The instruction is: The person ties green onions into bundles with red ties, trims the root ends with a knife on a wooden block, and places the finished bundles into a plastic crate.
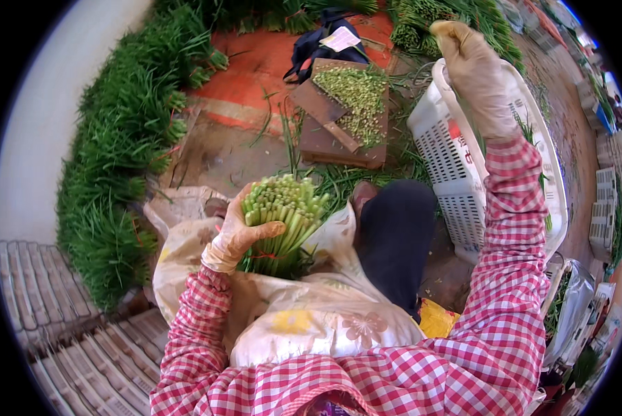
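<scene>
My left hand, in a thin pale glove, is closed around a thick bunch of green stalks, which look like chives. Their pale, evenly cut ends face up, and a red tie shows lower on the bunch, above my lap. Raised at the upper right, my gloved right hand has its fingers curled together over the far end of a white plastic basket; whatever they pinch is hidden. Ahead of me a cleaver lies on a brown chopping board, beside a pile of chopped stalk ends.
Leafy green bundles line the left wall, and more stalk bundles lie at the back. A dark blue bag rests on a red mat. Overturned crates stand at the lower left. Loose leaves litter the floor.
</scene>
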The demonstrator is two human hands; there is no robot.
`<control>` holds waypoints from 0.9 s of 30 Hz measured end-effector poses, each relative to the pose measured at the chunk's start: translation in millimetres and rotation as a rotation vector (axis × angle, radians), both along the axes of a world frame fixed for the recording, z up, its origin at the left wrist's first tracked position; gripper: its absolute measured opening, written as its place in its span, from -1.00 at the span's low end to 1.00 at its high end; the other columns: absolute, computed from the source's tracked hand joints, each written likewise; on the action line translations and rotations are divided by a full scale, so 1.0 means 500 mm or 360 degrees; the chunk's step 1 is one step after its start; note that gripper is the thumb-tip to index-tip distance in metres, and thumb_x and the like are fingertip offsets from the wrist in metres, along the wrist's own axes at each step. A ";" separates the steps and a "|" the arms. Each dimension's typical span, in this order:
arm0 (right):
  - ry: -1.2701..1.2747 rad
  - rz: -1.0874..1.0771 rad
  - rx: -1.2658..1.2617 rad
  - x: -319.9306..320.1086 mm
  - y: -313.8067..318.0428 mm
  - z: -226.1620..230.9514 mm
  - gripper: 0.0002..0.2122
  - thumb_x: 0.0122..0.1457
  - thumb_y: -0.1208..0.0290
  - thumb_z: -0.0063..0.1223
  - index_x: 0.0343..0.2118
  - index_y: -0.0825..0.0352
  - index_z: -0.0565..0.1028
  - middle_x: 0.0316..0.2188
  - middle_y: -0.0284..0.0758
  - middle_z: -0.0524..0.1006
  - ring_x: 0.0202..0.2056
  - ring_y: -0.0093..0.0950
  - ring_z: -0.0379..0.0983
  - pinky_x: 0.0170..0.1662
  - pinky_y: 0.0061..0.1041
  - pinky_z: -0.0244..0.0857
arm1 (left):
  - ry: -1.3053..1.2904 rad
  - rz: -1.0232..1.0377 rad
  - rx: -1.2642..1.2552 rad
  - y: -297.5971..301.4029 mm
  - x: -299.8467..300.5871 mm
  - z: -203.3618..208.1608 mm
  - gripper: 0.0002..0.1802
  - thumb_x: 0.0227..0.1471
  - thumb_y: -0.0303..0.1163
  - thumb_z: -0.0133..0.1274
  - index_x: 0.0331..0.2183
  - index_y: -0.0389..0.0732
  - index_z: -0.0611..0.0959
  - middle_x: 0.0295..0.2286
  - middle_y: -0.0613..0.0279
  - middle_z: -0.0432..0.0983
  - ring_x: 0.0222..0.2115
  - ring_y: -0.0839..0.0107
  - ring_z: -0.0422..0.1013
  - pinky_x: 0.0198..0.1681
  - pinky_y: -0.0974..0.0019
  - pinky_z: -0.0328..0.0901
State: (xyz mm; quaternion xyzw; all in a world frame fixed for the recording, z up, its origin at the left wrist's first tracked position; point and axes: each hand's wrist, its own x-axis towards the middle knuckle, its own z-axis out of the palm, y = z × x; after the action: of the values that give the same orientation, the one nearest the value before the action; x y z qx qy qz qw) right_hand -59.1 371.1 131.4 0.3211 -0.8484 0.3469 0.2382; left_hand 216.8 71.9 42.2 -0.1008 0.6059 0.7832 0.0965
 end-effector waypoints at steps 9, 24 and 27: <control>-0.1063 0.0036 0.0904 0.012 -0.161 -0.483 -0.59 0.08 0.12 -0.04 -0.11 0.33 0.41 -0.33 -0.09 0.52 -0.29 -0.17 0.48 -0.19 -0.24 0.36 | -0.0004 -0.0010 -0.0344 -0.065 -0.209 -0.035 -0.31 -0.25 -0.47 0.32 -0.03 -0.28 0.40 -0.20 0.22 0.49 -0.18 0.44 0.41 -0.05 0.33 0.29; -0.1262 -0.0071 -0.0202 -0.021 -0.137 -0.580 -0.47 0.16 0.25 0.00 0.17 0.27 0.18 -0.22 -0.17 0.51 -0.27 -0.30 0.48 -0.19 -0.40 0.36 | -0.0086 -0.0531 -0.2063 0.011 -0.514 -0.279 -0.25 -0.36 -0.01 0.29 -0.20 -0.30 0.40 -0.32 -0.08 0.48 -0.25 0.00 0.43 -0.18 0.09 0.31; -0.1157 -0.0091 -0.0423 -0.001 -0.052 -0.484 -0.52 0.11 0.26 0.09 0.08 0.28 0.31 -0.24 -0.19 0.52 -0.29 -0.34 0.51 -0.22 -0.42 0.37 | -0.0102 -0.0600 -0.2237 0.080 -0.536 -0.330 -0.27 -0.36 -0.03 0.29 -0.22 -0.31 0.39 -0.31 -0.10 0.48 -0.24 0.02 0.43 -0.18 0.08 0.31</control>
State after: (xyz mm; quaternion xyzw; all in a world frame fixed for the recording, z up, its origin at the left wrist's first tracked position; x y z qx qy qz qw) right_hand -59.5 345.0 -110.5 0.1197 -0.8338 0.5382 -0.0291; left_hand -51.3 111.7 -122.9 -0.0557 0.9697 0.1759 0.1600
